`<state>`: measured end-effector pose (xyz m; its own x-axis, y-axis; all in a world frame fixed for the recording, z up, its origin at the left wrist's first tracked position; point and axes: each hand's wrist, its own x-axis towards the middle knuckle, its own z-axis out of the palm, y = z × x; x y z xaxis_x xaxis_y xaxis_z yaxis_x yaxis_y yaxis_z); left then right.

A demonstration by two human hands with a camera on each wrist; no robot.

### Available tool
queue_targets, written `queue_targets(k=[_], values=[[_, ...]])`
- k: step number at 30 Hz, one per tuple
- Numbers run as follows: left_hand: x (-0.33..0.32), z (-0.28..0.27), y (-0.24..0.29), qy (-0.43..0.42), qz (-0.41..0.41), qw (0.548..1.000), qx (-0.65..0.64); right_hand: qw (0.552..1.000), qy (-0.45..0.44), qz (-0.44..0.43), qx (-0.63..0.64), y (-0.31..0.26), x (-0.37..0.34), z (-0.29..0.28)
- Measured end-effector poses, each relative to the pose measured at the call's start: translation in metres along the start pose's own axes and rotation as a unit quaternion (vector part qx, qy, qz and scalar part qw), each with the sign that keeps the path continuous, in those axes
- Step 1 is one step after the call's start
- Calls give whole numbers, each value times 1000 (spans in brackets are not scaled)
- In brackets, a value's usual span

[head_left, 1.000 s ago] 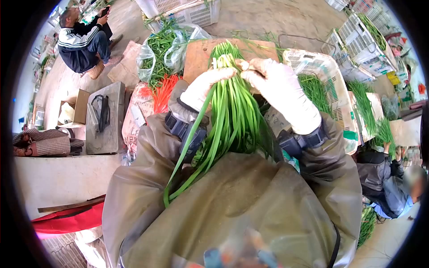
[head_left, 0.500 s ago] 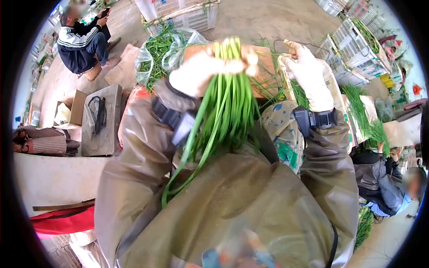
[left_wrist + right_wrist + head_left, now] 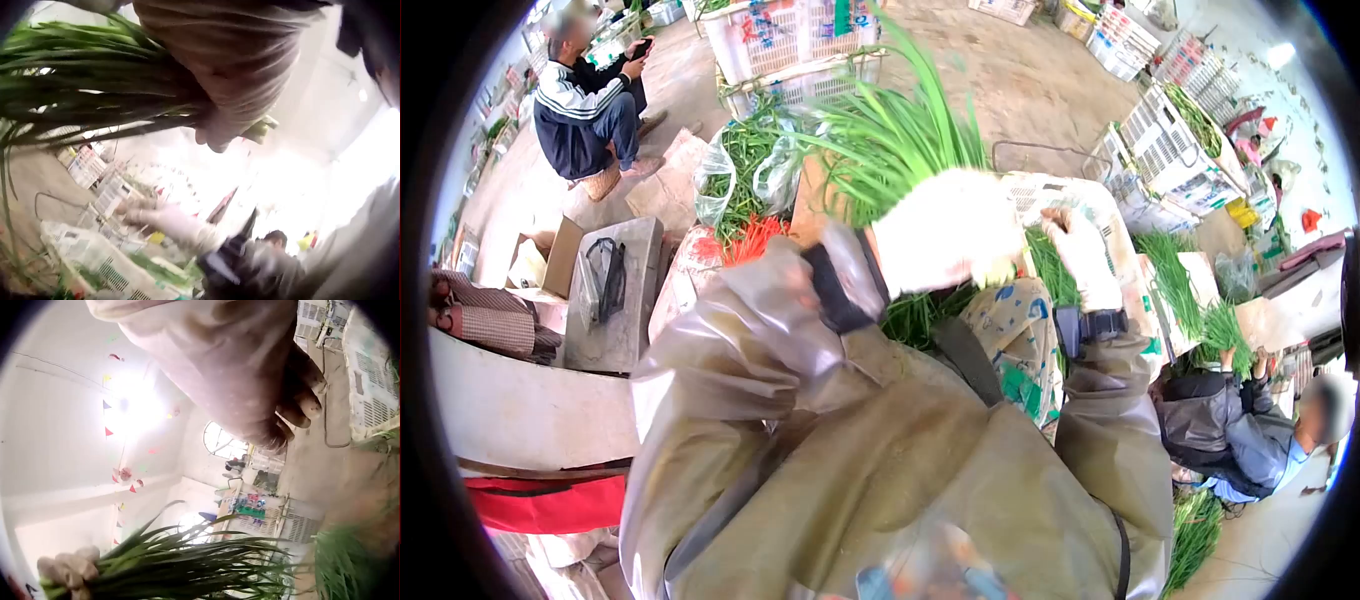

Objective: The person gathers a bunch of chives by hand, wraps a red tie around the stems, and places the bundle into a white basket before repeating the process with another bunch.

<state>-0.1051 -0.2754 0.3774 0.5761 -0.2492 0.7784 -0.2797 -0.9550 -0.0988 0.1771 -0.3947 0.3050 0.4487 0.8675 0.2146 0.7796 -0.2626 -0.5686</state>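
A bunch of long green leafy stalks, likely garlic chives [image 3: 920, 120], is held by my white-gloved left hand [image 3: 950, 230], which wraps round it near the pale stem ends [image 3: 997, 270]. The leaf tips fan out away from my body. In the left wrist view the curled fingers of the left hand [image 3: 231, 81] cover part of the bunch [image 3: 94, 87]. My gloved right hand [image 3: 1084, 258] hovers over the white crate at the right, fingers loosely bent. From the right wrist view, nothing shows in that right hand [image 3: 225, 369], apart from the bunch [image 3: 187, 569].
More green stalks [image 3: 1050, 265] lie in the white crate [image 3: 1137, 300]. Left of centre are a plastic bag [image 3: 715, 205] of greens and orange-red strips [image 3: 755, 238]. Stacked crates [image 3: 800, 50] stand ahead. One person [image 3: 585, 110] sits at the far left, another [image 3: 1260, 430] at the right.
My left hand has swung the bunch round, so its leaves point away from my body instead of toward it. The right hand left the stem ends and moved right, over the crate.
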Motion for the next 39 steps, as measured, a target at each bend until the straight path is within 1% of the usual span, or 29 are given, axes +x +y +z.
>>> queue_targets(k=[1, 3, 4, 6, 7, 9, 10, 12, 13, 15, 17, 18, 21, 22, 23, 24, 25, 26, 27, 28, 29, 30, 31, 33, 34, 35, 37, 38, 39], values=[[-8, 17, 7, -53, 6, 999, -8, 1000, -3, 10, -8, 6, -3, 3], [-18, 29, 23, -139, 14, 990, -6, 999, -33, -3, -10, 18, -6, 6], [-18, 32, 31, -174, 11, 984, 22, 999, -37, -2, -11, 12, -8, 5], [-17, 27, 46, -129, 26, 991, -10, 991, -20, 32, 129, -8, -12, -2], [-13, 23, 54, -102, 25, 994, -35, 971, -44, 56, 230, -26, -13, -9], [-4, 11, 67, -76, 21, 994, -74, 948, -6, 16, 318, -82, -22, -20], [-2, 9, 70, -70, 22, 994, -81, 948, -9, 20, 318, -102, -25, -18], [-3, 13, 72, -87, 34, 992, -87, 921, 17, -31, 389, -129, -28, -15], [-2, 14, 73, -102, 32, 989, -101, 921, 14, -26, 389, -135, -26, -13], [-5, 19, 73, -124, 29, 984, -121, 927, 3, -63, 371, -143, -23, -6], [-5, 15, 66, -96, 8, 959, -267, 929, -4, -61, 366, -149, -16, -2], [-2, 7, 59, -54, 4, 942, -332, 929, 0, -63, 365, -150, -11, -1], [-5, -3, 38, -18, -101, 821, -561, 917, -10, -69, 392, -150, -1, 5], [-11, 1, 29, -3, -146, 746, -650, 900, -63, -88, 423, -149, 2, 8], [-19, 7, 21, 12, -189, 659, -728, 878, -114, -106, 453, -148, 5, 12], [-29, 11, 16, 65, -249, 472, -843, 876, -157, -85, 448, -143, 8, 22], [-40, 17, 5, 89, -296, 568, -763, 852, -222, -31, 474, -147, 6, 27], [-51, 21, -10, 92, -349, 614, -702, 844, -239, -6, 480, -151, 5, 41], [-68, 29, -21, 125, -403, 600, -680, 836, -256, 20, 485, -151, 2, 62], [-93, 50, -33, 217, -428, 589, -651, 833, -264, 17, 486, -137, -9, 97], [-104, 51, -39, 283, -496, 435, -696, 830, -272, 13, 487, -116, -24, 136], [-122, 62, -48, 344, -520, 334, -707, 849, -250, 14, 466, -105, -38, 167], [-145, 81, -58, 389, -530, 259, -707, 867, -227, 16, 444, -97, -50, 193], [-174, 103, -75, 406, -551, 244, -687, 826, -222, 150, 497, -85, -57, 235], [-180, 110, -87, 385, -568, 258, -680, 840, -228, 142, 471, -86, -43, 236], [-198, 123, -104, 356, -595, 285, -661, 852, -241, 136, 444, -79, -28, 245], [-198, 117, -135, 342, -573, 281, -690, 834, -246, 191, 456, -76, 15, 245], [-199, 117, -153, 311, -625, 347, -626, 837, -224, 189, 462, -79, 39, 246], [-191, 107, -168, 271, -621, 424, -601, 860, -198, 180, 435, -54, 60, 273]])
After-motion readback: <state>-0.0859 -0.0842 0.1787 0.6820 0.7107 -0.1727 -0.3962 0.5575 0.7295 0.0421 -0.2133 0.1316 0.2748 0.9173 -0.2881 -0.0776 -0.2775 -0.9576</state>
